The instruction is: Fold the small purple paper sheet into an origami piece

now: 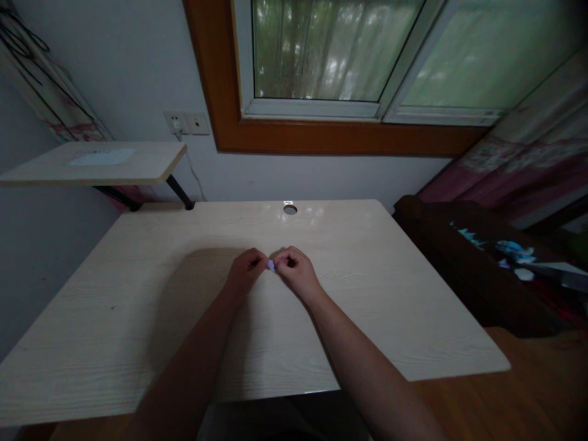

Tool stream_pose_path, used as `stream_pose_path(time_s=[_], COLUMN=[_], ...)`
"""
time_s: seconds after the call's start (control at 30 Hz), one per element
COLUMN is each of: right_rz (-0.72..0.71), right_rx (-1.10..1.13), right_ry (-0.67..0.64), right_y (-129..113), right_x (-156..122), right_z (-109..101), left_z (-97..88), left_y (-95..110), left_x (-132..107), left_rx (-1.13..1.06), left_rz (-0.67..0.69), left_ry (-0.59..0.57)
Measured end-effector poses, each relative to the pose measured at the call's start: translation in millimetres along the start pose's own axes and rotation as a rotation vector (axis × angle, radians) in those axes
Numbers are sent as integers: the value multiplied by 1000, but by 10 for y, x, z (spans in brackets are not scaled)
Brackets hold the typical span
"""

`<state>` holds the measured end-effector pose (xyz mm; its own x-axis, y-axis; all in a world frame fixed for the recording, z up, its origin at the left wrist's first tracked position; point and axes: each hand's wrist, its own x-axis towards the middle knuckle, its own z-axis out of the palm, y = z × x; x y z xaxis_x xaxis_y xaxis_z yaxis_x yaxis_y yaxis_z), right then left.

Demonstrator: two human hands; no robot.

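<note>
Near the middle of the pale wood-grain desk [367, 294], my two hands meet just above or on its surface. Between their fingertips is a tiny pale lilac piece [271, 265], too small for me to tell its kind. My left hand [245, 269] pinches it from the left side, thumb and forefinger pressed together. From the right, my right hand [296, 268] is closed in a similar pinch at the piece's other edge. Most of the piece is hidden by the fingers.
A raised shelf [156, 165] on black legs stands at the desk's back left, with a whitish sheet [101, 157] on it. A cable hole [290, 209] is at the back edge. Right of the desk, a dark brown piece of furniture [441, 245] bears several small items.
</note>
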<state>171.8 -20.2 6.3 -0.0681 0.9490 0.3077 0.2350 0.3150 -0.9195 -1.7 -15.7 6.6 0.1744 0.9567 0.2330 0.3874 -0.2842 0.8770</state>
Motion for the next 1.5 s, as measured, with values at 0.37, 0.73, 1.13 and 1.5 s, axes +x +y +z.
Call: stream_pose_path(time_s=[0.37, 0.73, 1.13, 1.5], right_rz=[58, 27, -36, -25], right_rx=[46, 42, -12, 5], right_ry=[69, -32, -91, -79], right_y=[87, 85, 21, 40], right_x=[27, 6, -6, -11], right_z=[-11, -3, -18, -11], left_z=[-35, -29, 10, 12], left_y=[17, 21, 31, 31], left_x=[13, 10, 4, -2], left_rx=[-180, -8, 82, 63], left_rz=[-115, -16, 19, -3], left_ry=[136, 10, -54, -31])
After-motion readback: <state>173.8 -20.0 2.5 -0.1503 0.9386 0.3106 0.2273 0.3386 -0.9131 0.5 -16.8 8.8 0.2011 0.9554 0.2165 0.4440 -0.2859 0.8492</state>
